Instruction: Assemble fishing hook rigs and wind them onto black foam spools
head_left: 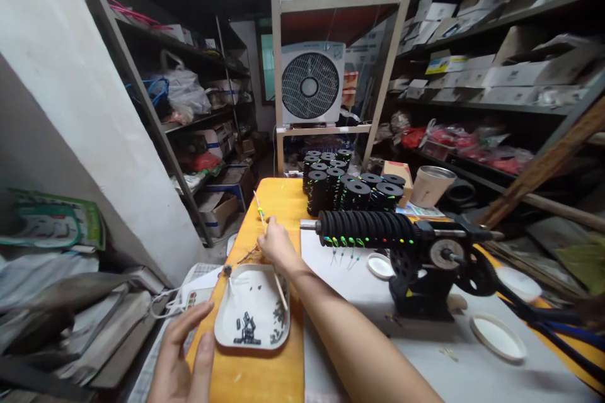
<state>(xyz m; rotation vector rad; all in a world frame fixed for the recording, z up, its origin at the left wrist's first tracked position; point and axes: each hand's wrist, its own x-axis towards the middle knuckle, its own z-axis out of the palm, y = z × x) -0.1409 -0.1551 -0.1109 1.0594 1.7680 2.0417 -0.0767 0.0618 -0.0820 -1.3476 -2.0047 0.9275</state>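
Observation:
My right hand [276,240] reaches out over the orange tabletop with its fingers closed round a thin pale stick [280,289]. One end of the stick reaches past the fingers, with a small yellow-green bit on it; the other end lies over a white tray [222,321]. In the tray are small dark cylinders [247,331] and a scatter of tiny grey pieces [278,326]. Beside the tray's left edge, my left hand [182,352] is open with thumb and fingers apart, holding nothing. A small brown twig-like item [248,254] lies close to my right hand.
To the right stands a black winding machine [420,283] with ridged black rolls [363,228] on its shaft, bearing green, yellow and red bits. Behind are several black spools [357,192], a tin [432,186] and a box fan [312,85]. White lids [498,335] lie at right.

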